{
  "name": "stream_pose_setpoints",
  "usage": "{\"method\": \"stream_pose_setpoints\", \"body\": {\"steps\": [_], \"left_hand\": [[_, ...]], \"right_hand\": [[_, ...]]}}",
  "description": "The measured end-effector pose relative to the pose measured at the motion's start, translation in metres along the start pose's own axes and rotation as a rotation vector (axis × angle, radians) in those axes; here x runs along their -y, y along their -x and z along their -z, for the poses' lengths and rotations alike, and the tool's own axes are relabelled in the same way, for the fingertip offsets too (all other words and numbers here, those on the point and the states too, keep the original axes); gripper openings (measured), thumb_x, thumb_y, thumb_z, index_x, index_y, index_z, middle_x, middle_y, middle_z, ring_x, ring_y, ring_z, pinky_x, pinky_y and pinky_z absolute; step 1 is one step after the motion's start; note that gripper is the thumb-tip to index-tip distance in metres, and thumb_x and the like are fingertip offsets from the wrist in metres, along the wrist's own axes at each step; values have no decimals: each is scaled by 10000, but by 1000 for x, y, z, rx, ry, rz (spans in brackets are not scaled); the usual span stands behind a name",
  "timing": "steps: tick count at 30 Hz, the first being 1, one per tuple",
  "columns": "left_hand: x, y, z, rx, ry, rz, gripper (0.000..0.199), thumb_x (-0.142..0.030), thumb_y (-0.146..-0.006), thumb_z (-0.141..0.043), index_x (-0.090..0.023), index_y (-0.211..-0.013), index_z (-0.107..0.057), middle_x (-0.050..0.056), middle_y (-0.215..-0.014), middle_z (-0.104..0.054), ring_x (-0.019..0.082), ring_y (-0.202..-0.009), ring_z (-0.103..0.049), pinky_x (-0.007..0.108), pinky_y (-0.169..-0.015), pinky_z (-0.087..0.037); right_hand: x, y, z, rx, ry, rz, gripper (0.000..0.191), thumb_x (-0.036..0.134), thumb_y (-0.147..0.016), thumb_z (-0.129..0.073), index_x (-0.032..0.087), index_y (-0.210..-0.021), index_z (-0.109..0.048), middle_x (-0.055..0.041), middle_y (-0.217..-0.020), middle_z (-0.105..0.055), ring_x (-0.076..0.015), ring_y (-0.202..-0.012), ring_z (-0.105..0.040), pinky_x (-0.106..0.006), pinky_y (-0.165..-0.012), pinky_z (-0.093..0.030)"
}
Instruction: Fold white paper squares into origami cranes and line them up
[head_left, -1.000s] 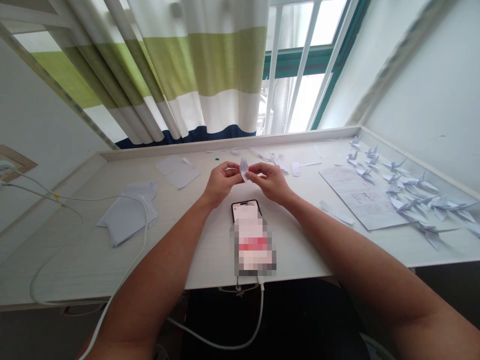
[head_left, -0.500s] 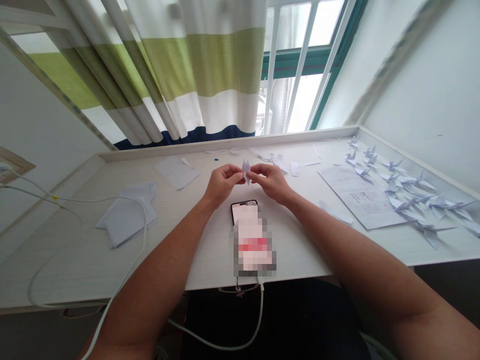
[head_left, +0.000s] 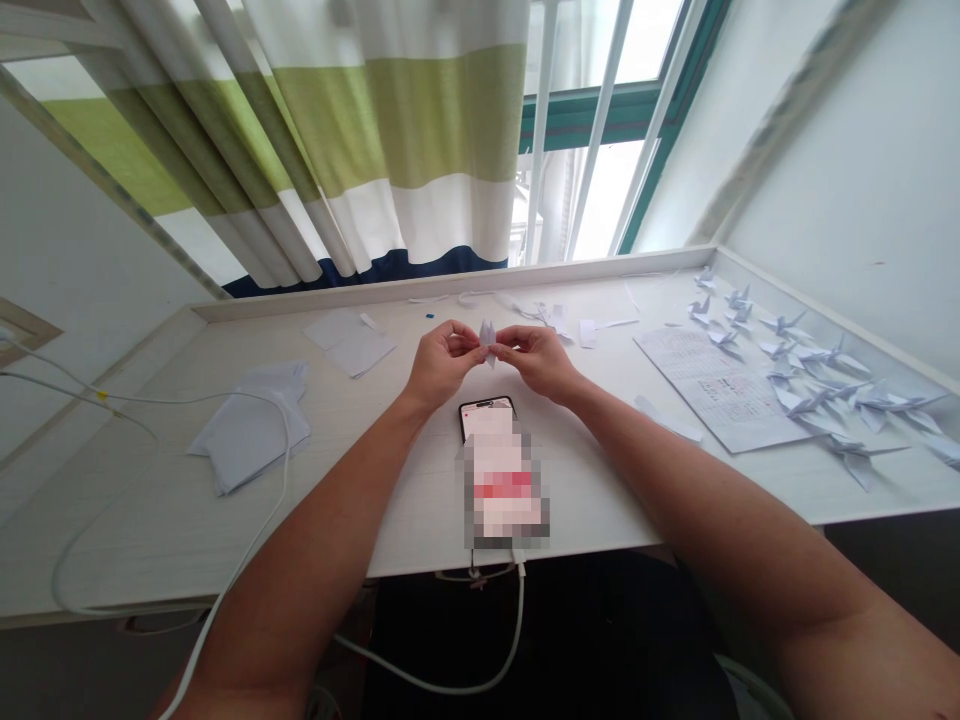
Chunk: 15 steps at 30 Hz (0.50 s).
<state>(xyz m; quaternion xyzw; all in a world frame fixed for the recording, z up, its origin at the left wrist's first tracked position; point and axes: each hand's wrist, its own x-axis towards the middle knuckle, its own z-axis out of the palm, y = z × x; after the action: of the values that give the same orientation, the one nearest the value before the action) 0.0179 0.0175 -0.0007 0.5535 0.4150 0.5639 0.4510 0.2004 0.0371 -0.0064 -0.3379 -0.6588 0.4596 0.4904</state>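
Observation:
A small folded white paper (head_left: pixel 488 344) with pointed tips is held upright between my two hands, above the white desk. My left hand (head_left: pixel 444 365) pinches its left side between thumb and fingers. From the right, my right hand (head_left: pixel 537 360) grips the other side the same way, its thumb near the other thumb. Below the hands a phone (head_left: pixel 501 470) lies on the desk, its screen lit and partly pixelated. Several folded paper cranes (head_left: pixel 814 360) are gathered at the desk's right side.
Paper sheets (head_left: pixel 259 425) are stacked at the left, with more sheets (head_left: pixel 350 342) behind them. A printed sheet (head_left: pixel 716 390) lies beside the cranes. Paper scraps (head_left: pixel 555 320) are at the back. A white cable (head_left: pixel 289 440) crosses the left side. Raised edges border the desk.
The whole view has shifted slightly. Both hands still hold the folded paper, whose tips look a little more spread apart.

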Motion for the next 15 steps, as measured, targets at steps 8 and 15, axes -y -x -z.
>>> {"method": "stream_pose_setpoints", "body": {"steps": [8,15], "left_hand": [[0,2,-2,-3,14,11,486,-354,-643,-982,-188,-958,-651,9,-777,-758,164,-745,-725,315,-792,-563],[1,2,0,9,-2,4,475,-408,-663,-968,-175,-967,-688,49,-818,-795,183,-753,-731,320,-772,-546]], "right_hand": [[-1,0,-1,-12,11,-8,389,557,-794,-833,186,-896,-778,-69,-915,-780,-204,-844,-671,-364,-795,-548],[3,1,1,-21,10,-20,330,507,-810,-839,188,-875,-789,-60,-908,-780,-192,-852,-688,-368,-844,-545]]}}
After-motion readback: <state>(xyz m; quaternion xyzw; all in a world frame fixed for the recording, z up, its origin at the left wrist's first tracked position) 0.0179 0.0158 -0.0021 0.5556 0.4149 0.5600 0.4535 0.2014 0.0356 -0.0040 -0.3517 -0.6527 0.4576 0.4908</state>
